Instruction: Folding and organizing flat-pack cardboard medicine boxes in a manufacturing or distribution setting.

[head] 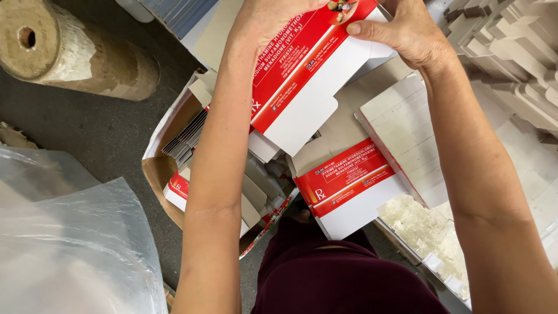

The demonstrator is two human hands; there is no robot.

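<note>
Both hands hold a red and white carton (302, 75) near the top of the view, its white end flap hanging open toward me. My left hand (264, 20) grips its left top side. My right hand (404, 32) pinches its right top edge with the thumb on the red face. Below it, a second red and white carton (349, 186) rests over my lap, flaps open.
A cardboard box (160, 174) at my left holds several flat and folded cartons. A stack of white flat blanks (407, 128) lies at right, with more piled blanks (511, 52) behind. A thick cardboard roll (70, 52) and clear plastic bag (70, 244) lie on the dark floor.
</note>
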